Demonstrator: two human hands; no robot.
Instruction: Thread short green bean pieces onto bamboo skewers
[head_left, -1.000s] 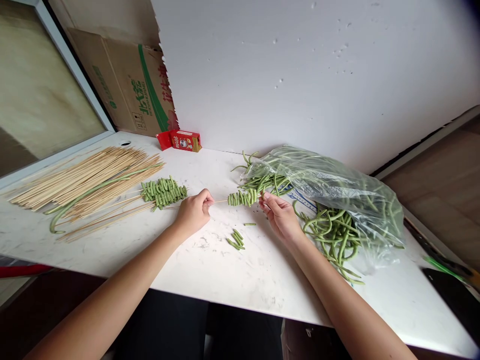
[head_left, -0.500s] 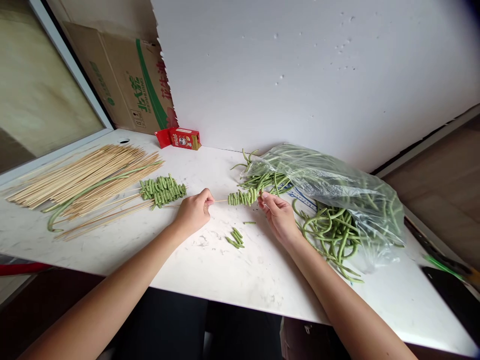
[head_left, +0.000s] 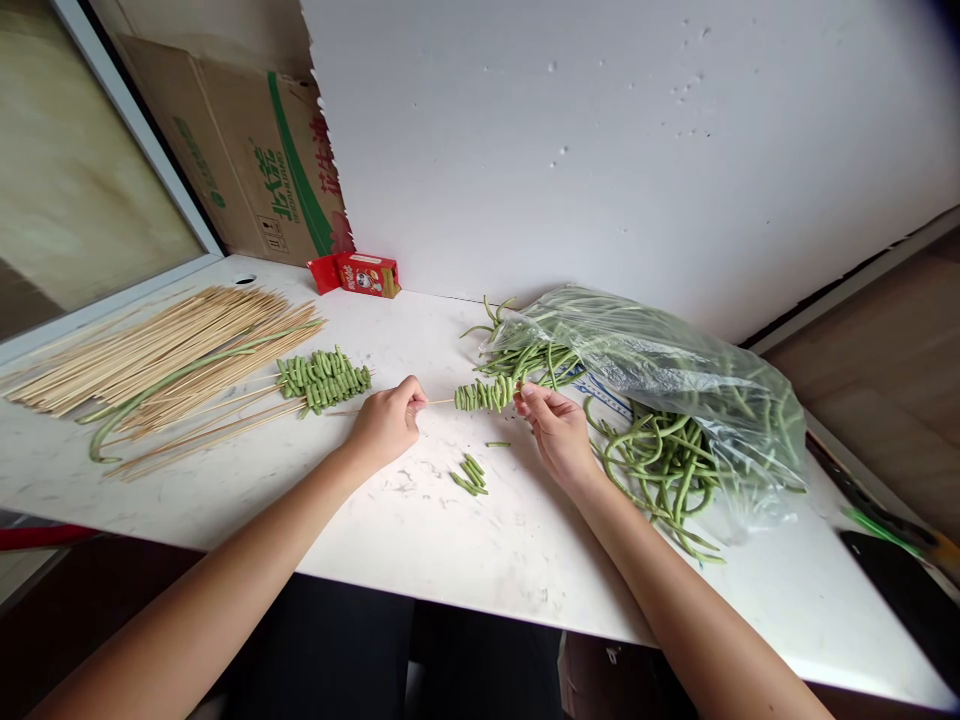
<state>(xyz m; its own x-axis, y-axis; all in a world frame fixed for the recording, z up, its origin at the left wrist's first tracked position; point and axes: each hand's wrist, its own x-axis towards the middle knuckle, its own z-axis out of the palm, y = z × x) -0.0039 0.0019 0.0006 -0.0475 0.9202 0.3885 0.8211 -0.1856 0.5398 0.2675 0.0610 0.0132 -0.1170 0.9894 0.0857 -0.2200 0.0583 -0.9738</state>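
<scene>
My left hand [head_left: 390,422] is closed round the plain end of a thin bamboo skewer [head_left: 441,402], to the left of the beans. A row of short cut long bean pieces [head_left: 484,395] is threaded side by side on that skewer. At the row's right end, my right hand [head_left: 553,425] pinches with thumb and forefinger. A bean piece at the skewer's tip seems to be between them, mostly hidden by the fingers. Several loose cut bean pieces [head_left: 469,474] lie on the table below the skewer.
Left are a heap of bare skewers [head_left: 157,345] and a stack of filled bean skewers [head_left: 324,380]. Right, a clear plastic bag [head_left: 675,340] partly covers whole long beans [head_left: 667,465]. A red box [head_left: 367,275] and a cardboard carton [head_left: 247,160] stand behind on the white table [head_left: 450,540].
The view has shifted very slightly. Both hands keep nearly the same hold and place, and the row of bean pieces looks the same.
</scene>
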